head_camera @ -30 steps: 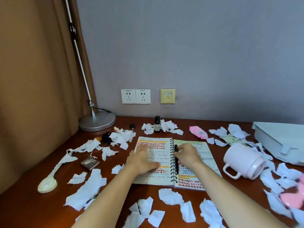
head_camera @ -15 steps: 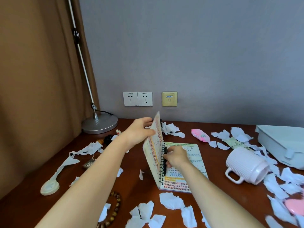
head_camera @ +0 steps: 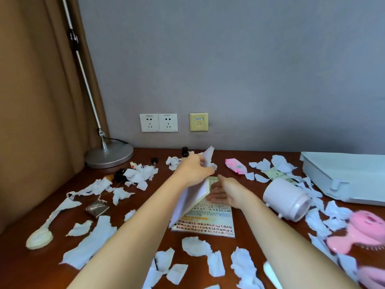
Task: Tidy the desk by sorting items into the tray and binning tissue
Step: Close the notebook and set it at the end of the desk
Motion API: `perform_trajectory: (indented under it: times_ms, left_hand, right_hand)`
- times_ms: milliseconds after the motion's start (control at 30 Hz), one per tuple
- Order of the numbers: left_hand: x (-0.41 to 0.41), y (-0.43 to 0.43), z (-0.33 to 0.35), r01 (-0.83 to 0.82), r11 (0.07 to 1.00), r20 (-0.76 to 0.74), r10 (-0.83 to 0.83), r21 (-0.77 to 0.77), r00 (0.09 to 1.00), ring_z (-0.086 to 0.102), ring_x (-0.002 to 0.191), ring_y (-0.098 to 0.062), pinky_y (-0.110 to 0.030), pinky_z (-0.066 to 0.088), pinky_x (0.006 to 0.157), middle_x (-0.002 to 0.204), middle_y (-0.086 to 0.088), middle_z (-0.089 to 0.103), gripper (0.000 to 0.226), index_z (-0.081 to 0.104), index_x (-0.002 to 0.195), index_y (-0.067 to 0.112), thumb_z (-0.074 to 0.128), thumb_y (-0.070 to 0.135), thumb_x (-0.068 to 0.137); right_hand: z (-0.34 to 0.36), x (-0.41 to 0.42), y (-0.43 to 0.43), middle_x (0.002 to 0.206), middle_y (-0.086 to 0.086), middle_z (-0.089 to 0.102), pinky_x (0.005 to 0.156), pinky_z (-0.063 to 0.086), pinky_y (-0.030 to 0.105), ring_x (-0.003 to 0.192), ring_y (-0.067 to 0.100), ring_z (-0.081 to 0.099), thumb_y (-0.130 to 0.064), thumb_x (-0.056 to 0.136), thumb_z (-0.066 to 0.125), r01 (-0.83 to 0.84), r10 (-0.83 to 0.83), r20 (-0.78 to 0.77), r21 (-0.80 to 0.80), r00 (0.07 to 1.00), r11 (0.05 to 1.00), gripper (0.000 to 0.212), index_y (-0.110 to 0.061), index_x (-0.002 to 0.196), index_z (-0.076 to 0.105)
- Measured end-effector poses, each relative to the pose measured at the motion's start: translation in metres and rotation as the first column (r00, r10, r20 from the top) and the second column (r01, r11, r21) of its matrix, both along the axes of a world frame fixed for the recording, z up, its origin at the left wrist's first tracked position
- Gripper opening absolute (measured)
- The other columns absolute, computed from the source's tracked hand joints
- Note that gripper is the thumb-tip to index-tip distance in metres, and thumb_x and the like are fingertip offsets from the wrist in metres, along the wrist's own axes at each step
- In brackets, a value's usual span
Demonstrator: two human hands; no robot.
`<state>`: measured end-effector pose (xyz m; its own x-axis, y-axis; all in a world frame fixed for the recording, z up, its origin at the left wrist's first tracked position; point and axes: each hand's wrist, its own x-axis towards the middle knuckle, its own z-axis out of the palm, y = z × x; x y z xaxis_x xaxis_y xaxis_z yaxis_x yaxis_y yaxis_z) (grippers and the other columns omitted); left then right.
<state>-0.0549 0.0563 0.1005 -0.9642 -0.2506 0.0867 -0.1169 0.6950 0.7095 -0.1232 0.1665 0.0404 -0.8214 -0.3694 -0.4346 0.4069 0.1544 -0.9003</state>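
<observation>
Within left grip (head_camera: 193, 171), notebook (head_camera: 210, 220) cover, half-raised

Tray (head_camera: 343, 176) cut off right, bottle (head_camera: 184, 150) partly behind left hand (head_camera: 193, 172)

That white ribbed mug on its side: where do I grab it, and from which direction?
Span the barrel of the white ribbed mug from above, probably with the right hand: it lies on its side, mouth toward the near right, handle low against the desk.
</observation>
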Motion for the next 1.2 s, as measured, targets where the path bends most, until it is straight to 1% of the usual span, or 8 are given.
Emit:
perform_trajectory:
  times_ms: [233,333,500,633,767,900,1033,1200]
  left_hand:
    - [-0.008,0.038,-0.039,0.032,0.931,0.231,0.057,-0.363,0.971,0.052,0.119,-0.031,-0.037,0.045,0.093,0.131,-0.014,0.052,0.039,0.047,0.128,0.005,0.049,0.019,0.091]
    - [-0.009,0.027,-0.053,0.053,0.923,0.262,0.053,-0.381,0.964,0.054,0.113,-0.032,-0.037,0.045,0.089,0.126,-0.014,0.054,0.029,0.052,0.117,0.004,0.047,0.016,0.091]
    - [0.003,-0.001,-0.065,0.097,0.893,0.355,0.073,-0.439,0.932,0.03,0.14,-0.027,-0.048,0.026,0.111,0.152,-0.002,0.033,0.061,0.032,0.144,0.023,0.051,0.044,0.091]
    - [0.009,-0.017,-0.082,-0.058,0.964,0.371,0.155,-0.26,0.916,0.005,0.147,-0.032,-0.054,0.013,0.117,0.16,-0.008,0.005,0.101,0.009,0.151,0.022,0.06,0.065,0.075]
    - [0.007,-0.019,-0.079,-0.118,0.972,0.329,0.181,-0.201,0.927,0.017,0.143,-0.035,-0.044,0.024,0.114,0.155,-0.014,0.022,0.114,0.002,0.151,0.013,0.069,0.06,0.071]
    - [0.001,-0.031,-0.066,-0.251,0.966,0.303,0.222,0.059,0.927,0.037,0.134,-0.03,-0.037,0.035,0.104,0.147,-0.01,0.037,0.093,0.018,0.148,0.008,0.074,0.035,0.078]
    - [-0.004,-0.053,-0.053,-0.386,0.774,0.334,0.239,0.501,0.912,0.038,0.134,-0.03,-0.041,0.036,0.107,0.148,-0.013,0.037,0.087,0.028,0.143,0.005,0.078,0.029,0.076]
    - [-0.008,-0.053,-0.036,-0.322,0.785,0.33,0.16,0.529,0.93,0.06,0.111,-0.033,-0.045,0.049,0.097,0.13,-0.016,0.057,0.063,0.051,0.127,0.003,0.078,0.025,0.075]
  right_hand:
    - [-0.006,0.001,0.03,0.115,0.026,0.061,0.068,0.054,0.031,0.099,0.033,0.064,-0.037,0.1,0.04,0.014,-0.015,-0.048,-0.02,0.999,1.0,0.053,0.006,0.129,0.045]
    - [-0.006,0.003,0.034,0.13,0.029,0.053,0.083,0.052,0.033,0.116,0.035,0.058,-0.024,0.098,0.048,0.0,0.001,-0.078,0.012,0.997,1.0,0.048,0.006,0.135,0.041]
    - [-0.011,0.002,0.031,0.11,0.01,0.066,0.079,0.056,0.028,0.091,0.02,0.065,-0.015,0.091,0.059,-0.028,0.151,-0.354,0.331,0.923,0.943,0.038,-0.001,0.126,0.056]
    - [-0.019,0.006,0.022,0.146,0.01,0.035,0.107,0.036,0.04,0.136,0.031,0.033,-0.038,0.088,0.059,-0.004,0.49,-0.485,0.708,0.725,0.706,0.068,-0.02,0.146,0.03]
    - [-0.027,0.014,0.013,0.16,0.004,-0.012,0.119,-0.001,0.046,0.148,0.027,-0.01,-0.053,0.097,0.031,-0.131,0.69,-0.301,0.857,0.658,0.498,0.07,-0.027,0.152,-0.004]
    - [-0.036,0.012,0.013,0.157,0.001,-0.024,0.117,-0.012,0.05,0.146,0.023,-0.02,-0.057,0.096,0.019,-0.137,0.718,-0.268,0.882,0.643,0.451,0.069,-0.029,0.15,-0.014]
    - [-0.038,0.013,0.013,0.157,0.0,-0.025,0.114,-0.015,0.053,0.145,0.022,-0.021,-0.06,0.095,0.017,-0.12,0.714,-0.28,0.883,0.641,0.454,0.069,-0.031,0.149,-0.015]
    - [-0.037,0.013,0.018,0.158,-0.004,-0.022,0.115,-0.016,0.052,0.146,0.018,-0.019,-0.061,0.095,0.011,-0.149,0.675,-0.331,0.823,0.659,0.548,0.065,-0.034,0.147,-0.018]
